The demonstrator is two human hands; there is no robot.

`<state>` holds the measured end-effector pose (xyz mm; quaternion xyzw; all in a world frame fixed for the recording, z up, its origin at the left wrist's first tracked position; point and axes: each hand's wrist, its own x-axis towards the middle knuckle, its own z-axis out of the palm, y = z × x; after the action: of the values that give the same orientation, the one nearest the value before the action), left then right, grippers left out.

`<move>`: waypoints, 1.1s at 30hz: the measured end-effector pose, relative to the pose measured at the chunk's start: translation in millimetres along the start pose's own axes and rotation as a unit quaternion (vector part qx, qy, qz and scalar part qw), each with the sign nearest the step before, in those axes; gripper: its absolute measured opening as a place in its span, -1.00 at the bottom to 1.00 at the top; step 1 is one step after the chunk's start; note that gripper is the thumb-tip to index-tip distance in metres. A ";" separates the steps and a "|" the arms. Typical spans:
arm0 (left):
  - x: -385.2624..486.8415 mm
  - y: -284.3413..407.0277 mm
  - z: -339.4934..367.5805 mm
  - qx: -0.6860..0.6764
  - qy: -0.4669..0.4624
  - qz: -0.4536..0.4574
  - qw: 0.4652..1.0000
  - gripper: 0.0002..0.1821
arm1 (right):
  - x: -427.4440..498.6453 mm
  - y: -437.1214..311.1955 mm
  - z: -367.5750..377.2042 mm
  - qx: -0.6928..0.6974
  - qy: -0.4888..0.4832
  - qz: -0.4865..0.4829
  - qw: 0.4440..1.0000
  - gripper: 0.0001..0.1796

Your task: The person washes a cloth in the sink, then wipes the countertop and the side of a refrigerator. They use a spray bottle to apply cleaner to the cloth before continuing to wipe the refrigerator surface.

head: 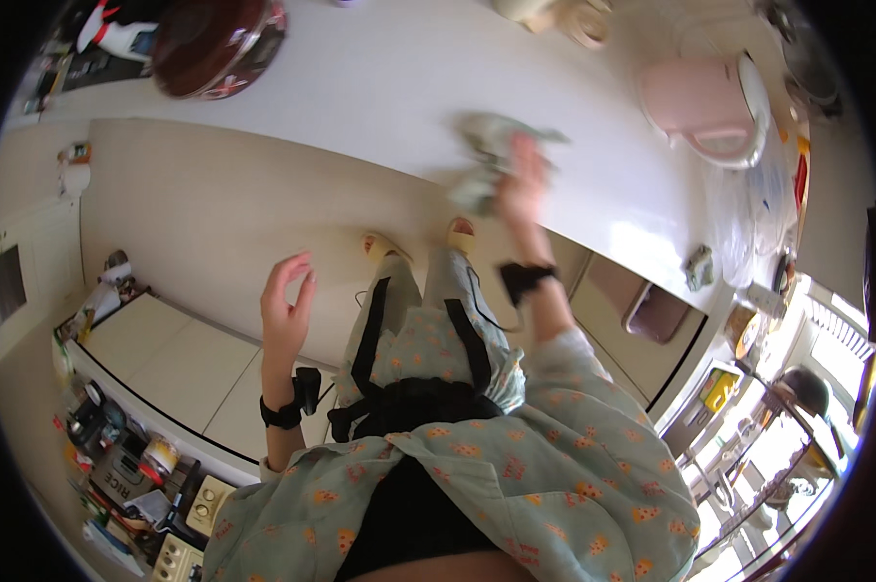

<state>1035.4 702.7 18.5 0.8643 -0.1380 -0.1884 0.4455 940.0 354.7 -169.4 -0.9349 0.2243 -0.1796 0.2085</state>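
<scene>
My right hand [523, 178] is on a pale green cloth [492, 134] at the front edge of a white countertop [379, 94]. Both hand and cloth are blurred, and the fingers lie over the crumpled fabric. Part of the cloth hangs at or over the counter's edge. My left hand [286, 298] is held in the air away from the counter, fingers loosely curved and thumb apart, with nothing in it. A pink electric kettle [699, 102] stands on the counter to the right of the cloth.
A dark red round appliance [212, 47] and a white spray bottle [114, 36] are at the upper left. A small crumpled cloth [699, 267] lies by the counter's right end, near clear plastic bags [732, 218]. Behind me runs a second row of cabinets [183, 364]. A metal rack [765, 465] stands lower right.
</scene>
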 end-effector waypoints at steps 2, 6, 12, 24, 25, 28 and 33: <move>-10.4 -21.7 -26.6 0.013 0.014 -0.020 1.000 -0.76 | -29.2 58.8 -49.6 -0.095 0.042 0.119 0.987 -0.23; -39.9 -64.0 -68.8 -0.004 0.062 -0.067 0.996 -0.77 | -21.0 94.3 -75.9 -0.111 0.107 0.344 0.926 -0.16; -74.9 -103.0 -103.7 -0.019 0.111 -0.193 0.975 -0.78 | 111.7 -37.6 34.8 -0.102 -0.028 0.248 0.963 -0.17; -65.7 -106.5 -156.9 -0.050 0.146 -0.127 0.980 -0.77 | 93.9 -218.0 96.7 -0.007 -0.144 -0.221 0.965 -0.24; -65.6 -109.1 -167.2 -0.050 0.161 -0.108 0.980 -0.77 | 82.3 -203.1 79.7 -0.016 -0.169 -0.217 0.961 -0.21; -73.5 -119.1 -194.4 -0.059 0.206 -0.126 0.969 -0.77 | 60.2 -171.2 47.5 -0.073 -0.188 -0.268 0.942 -0.15; -76.6 -142.1 -229.4 -0.038 0.268 -0.101 0.958 -0.77 | 59.7 -170.5 53.6 -0.195 -0.257 -0.331 0.887 -0.08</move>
<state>1080.1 978.9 39.3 0.8747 0.0812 0.0007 0.4778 1071.6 480.3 -120.2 -0.9901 -0.1292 0.0554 0.0004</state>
